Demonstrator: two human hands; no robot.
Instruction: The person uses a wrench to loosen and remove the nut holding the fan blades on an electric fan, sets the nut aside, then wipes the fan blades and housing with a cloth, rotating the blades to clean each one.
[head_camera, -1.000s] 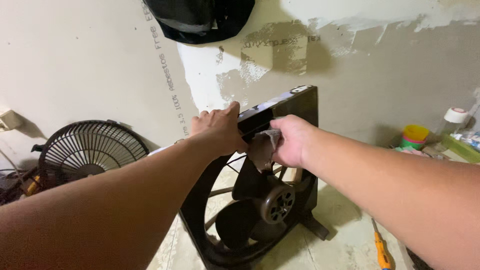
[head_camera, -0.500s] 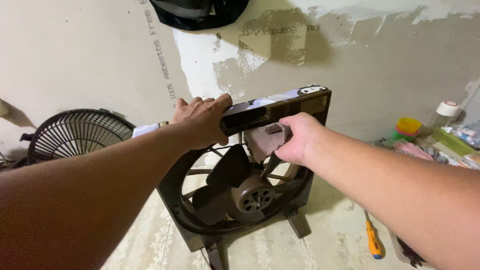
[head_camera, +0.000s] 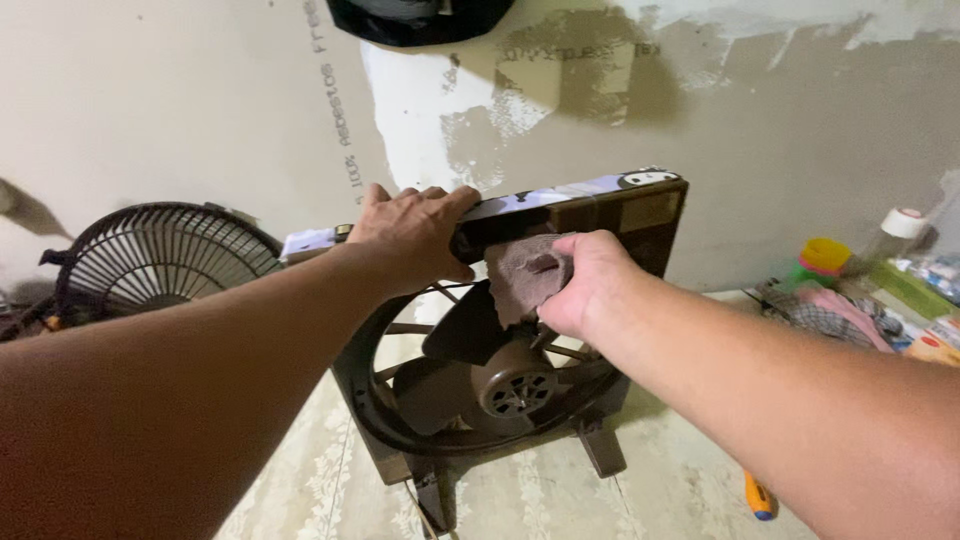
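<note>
A dark square box fan (head_camera: 620, 215) stands upright on short feet on the floor, its grille off, with blades and motor hub (head_camera: 515, 385) exposed. My left hand (head_camera: 415, 232) grips the fan's top edge. My right hand (head_camera: 585, 280) holds a brownish-grey cloth (head_camera: 522, 275) pressed against the frame's upper front, just above the blades.
A round black fan grille (head_camera: 160, 255) leans against the stained wall at left. A screwdriver with an orange and blue handle (head_camera: 758, 495) lies on the patterned floor at right. Bottles, a yellow-lidded jar (head_camera: 825, 258) and clutter sit far right. A dark bag (head_camera: 420, 18) hangs above.
The fan frame now sits more to the right and upright in view. My left hand stays on the top edge; my right hand keeps the cloth against the frame.
</note>
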